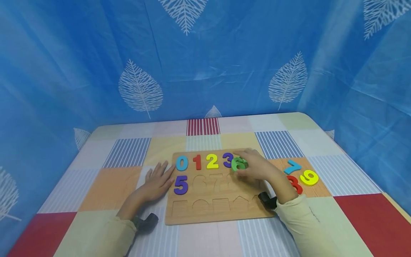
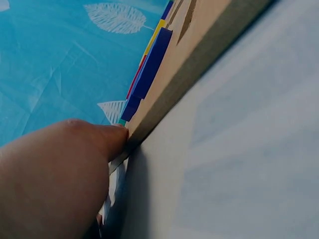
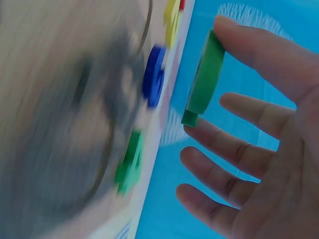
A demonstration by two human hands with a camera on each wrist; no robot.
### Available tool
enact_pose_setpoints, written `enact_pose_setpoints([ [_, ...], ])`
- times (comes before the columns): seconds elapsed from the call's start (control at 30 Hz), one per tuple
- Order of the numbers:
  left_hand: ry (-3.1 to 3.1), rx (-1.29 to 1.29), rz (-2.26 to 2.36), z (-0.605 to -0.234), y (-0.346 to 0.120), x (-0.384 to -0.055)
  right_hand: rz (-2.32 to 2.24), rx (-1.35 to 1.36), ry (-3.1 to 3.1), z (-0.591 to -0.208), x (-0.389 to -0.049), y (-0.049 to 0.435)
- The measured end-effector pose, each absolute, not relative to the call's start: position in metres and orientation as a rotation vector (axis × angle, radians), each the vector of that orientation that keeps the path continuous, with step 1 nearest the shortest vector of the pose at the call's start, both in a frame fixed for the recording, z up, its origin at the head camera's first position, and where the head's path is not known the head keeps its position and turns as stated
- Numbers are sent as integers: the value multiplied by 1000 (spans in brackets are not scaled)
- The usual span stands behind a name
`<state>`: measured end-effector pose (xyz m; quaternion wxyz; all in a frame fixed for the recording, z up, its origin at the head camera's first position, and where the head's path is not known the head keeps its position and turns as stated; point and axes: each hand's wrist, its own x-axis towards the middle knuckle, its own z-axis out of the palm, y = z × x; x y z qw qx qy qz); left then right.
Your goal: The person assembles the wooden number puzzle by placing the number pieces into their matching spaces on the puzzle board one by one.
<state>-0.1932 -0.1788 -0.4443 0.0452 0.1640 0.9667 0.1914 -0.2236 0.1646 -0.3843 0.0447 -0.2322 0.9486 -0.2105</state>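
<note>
My right hand (image 1: pixel 255 165) pinches a green number 6 (image 1: pixel 238 164) between thumb and fingertips above the wooden number board (image 1: pixel 221 213). In the right wrist view the green piece (image 3: pixel 207 74) is held edge-on, off the board, the other fingers spread. A second green piece (image 3: pixel 129 162) stands in the board beyond the purple 3 (image 1: pixel 227 160); the hand hides it in the head view. My left hand (image 1: pixel 157 184) lies with fingers extended at the board's left edge, its thumb (image 2: pixel 112 140) against that edge. Near it is the purple 5 (image 1: pixel 181 185).
Along the board's top row sit a blue 0 (image 1: pixel 182 163), red 1 (image 1: pixel 197 162) and yellow 2 (image 1: pixel 212 161). Right of the board lie a blue 7 (image 1: pixel 292 166), yellow 9 (image 1: pixel 309 177) and red 8 (image 1: pixel 294 184), partly behind the right forearm. A blue curtain (image 1: pixel 205 71) hangs behind the table.
</note>
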Motion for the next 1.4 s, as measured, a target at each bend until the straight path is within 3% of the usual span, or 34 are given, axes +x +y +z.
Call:
enact_pose_setpoints([
  [0.67,2951,484,560,-445,-177,-196,-387,-840,2913,-383,-201,68],
  [1.4,2944,467,557,-440,-179,-192,-254,-865,2868,-397,-195,47],
])
